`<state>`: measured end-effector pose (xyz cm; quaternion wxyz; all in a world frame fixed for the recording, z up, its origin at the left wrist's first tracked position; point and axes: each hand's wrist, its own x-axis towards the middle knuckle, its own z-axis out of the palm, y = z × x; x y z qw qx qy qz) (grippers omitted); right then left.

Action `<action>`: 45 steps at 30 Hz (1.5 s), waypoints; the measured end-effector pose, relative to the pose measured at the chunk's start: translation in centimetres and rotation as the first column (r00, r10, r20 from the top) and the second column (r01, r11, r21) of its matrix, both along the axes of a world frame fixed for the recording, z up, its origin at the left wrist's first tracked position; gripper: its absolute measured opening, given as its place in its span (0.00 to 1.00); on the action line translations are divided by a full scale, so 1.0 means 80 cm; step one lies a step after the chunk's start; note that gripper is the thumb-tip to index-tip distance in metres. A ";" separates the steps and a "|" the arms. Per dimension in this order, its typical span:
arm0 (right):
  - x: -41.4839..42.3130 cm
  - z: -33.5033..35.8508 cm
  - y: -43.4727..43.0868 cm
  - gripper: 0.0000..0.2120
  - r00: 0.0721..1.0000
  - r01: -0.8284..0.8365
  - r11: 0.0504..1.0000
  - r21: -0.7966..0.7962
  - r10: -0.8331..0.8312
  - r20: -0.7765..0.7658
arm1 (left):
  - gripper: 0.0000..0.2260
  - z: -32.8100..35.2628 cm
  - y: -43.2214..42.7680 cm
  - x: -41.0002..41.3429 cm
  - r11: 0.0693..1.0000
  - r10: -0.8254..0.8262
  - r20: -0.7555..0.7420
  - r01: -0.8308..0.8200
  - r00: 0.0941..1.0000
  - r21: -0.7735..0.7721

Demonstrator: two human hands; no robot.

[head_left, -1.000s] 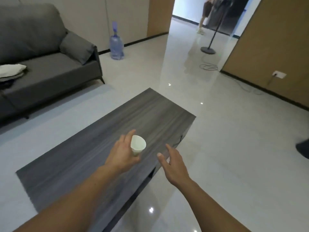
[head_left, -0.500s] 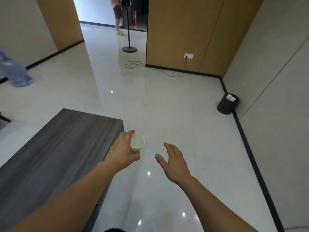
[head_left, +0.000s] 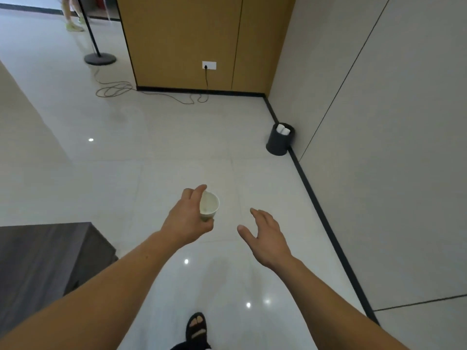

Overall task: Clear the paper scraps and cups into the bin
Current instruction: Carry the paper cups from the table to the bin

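Left hand (head_left: 185, 223) gripping cup (head_left: 210, 205), right hand (head_left: 267, 238) slack, glossy tiled floor (head_left: 151, 152), bin (head_left: 277, 145) by wall (head_left: 379, 147)

A glossy pale tiled floor (head_left: 177, 147) fills the frame. Right of centre, against the wall, a dark bin (head_left: 279, 144) stands on it. At upper left sit a round stand base (head_left: 100, 58) and a coiled cable (head_left: 113, 90). A dark wood desk (head_left: 38, 261) stands at lower left.

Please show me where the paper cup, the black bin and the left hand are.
paper cup (head_left: 211, 204): head view, inside wall below the rim.
black bin (head_left: 278, 144): head view, outer side wall.
left hand (head_left: 187, 221): head view, back of the hand.
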<state>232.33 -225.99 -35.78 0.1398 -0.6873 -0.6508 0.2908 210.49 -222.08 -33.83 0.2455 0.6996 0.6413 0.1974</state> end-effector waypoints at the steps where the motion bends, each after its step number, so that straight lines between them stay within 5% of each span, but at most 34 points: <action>1: 0.011 0.003 0.020 0.33 1.000 0.018 1.000 -0.007 -0.018 0.003 | 0.39 0.001 0.025 0.010 1.000 -0.024 0.002 0.024 1.000 -0.005; 11: 0.128 -0.007 0.226 0.33 0.981 0.190 0.982 -0.017 -0.191 -0.029 | 0.36 0.004 0.278 0.139 0.980 -0.197 -0.036 0.197 0.980 -0.016; 24: 0.337 0.015 0.566 0.34 0.982 0.190 0.980 0.058 -0.190 0.002 | 0.36 0.030 0.598 0.356 0.979 -0.202 -0.030 0.202 0.979 -0.007; 45: 0.510 -0.018 1.100 0.34 0.948 0.316 0.949 0.013 -0.317 0.042 | 0.38 0.000 1.214 0.559 0.942 -0.335 -0.009 0.335 0.942 0.014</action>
